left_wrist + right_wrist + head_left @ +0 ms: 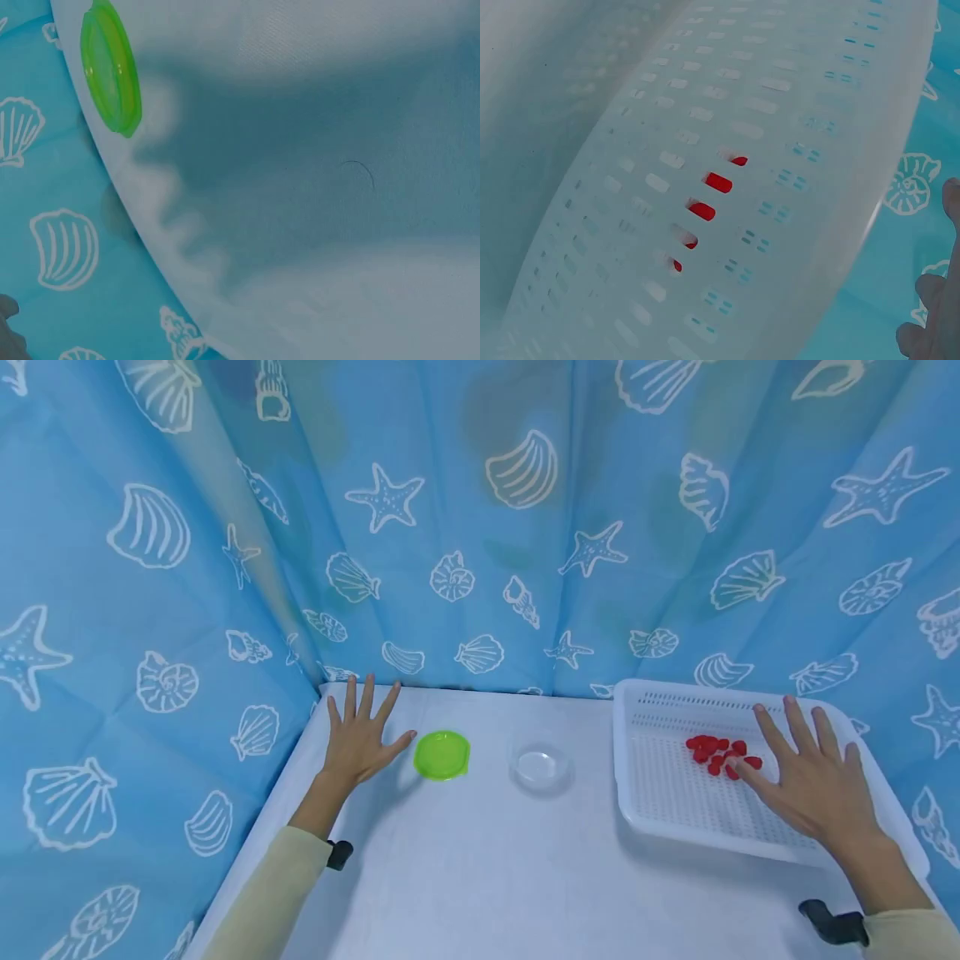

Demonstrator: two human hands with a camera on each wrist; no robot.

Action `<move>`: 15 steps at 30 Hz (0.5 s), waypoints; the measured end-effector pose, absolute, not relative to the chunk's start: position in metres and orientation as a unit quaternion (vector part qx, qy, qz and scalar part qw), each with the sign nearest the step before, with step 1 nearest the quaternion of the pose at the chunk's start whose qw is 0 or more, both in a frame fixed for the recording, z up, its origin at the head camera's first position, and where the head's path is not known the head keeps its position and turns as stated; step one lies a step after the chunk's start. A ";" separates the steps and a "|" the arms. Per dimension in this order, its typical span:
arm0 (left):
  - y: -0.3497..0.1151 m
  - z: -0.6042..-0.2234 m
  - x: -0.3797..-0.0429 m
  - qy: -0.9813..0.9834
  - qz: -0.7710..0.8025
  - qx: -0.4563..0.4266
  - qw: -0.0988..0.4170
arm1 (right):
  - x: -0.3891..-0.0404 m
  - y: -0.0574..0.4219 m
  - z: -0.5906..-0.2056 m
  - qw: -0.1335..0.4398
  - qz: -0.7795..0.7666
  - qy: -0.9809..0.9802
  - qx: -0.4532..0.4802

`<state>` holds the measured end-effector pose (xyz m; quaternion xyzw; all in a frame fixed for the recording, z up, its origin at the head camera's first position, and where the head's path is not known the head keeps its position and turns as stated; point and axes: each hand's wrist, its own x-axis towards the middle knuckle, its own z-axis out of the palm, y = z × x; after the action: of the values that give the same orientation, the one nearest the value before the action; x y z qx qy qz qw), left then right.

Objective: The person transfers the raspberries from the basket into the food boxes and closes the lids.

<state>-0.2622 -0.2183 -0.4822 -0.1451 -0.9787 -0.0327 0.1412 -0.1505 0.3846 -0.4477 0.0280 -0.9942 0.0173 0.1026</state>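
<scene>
My left hand point(358, 745) hovers over the table's left side, fingers spread and holding nothing. Right of its thumb lies a round bright green lid point(442, 756), which also shows in the left wrist view as a green lid point(111, 71). Further right stands a small clear round bowl point(542, 767). My right hand point(817, 781) is spread above a white perforated basket point(660, 802), gripping nothing. Inside the basket lie several small red pieces point(708, 747), partly hidden by the thumb; their exact kind is hard to tell. Through the basket's slots, red bits point(718, 182) show in the right wrist view.
A white cloth covers the table point(465, 877). Behind and to the left hangs a blue curtain point(450, 510) with white shells and starfish. The basket's raised rim point(720, 847) spans the right part of the table. A thin dark hair point(364, 169) lies on the cloth.
</scene>
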 end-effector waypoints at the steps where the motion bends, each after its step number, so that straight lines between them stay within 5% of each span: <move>1: -0.218 -0.482 -0.263 -0.979 -0.033 -0.144 0.142 | -0.151 0.385 -0.447 0.109 0.015 -0.994 0.028; 15: -0.216 -0.491 -0.260 -0.977 -0.053 -0.144 0.148 | -0.150 0.386 -0.456 0.147 0.014 -0.989 0.031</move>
<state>-0.2602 -0.2164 -0.4909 -0.1442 -0.9770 -0.0527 0.1480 -0.1504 0.3858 -0.4557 0.0308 -0.9886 0.0138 0.1470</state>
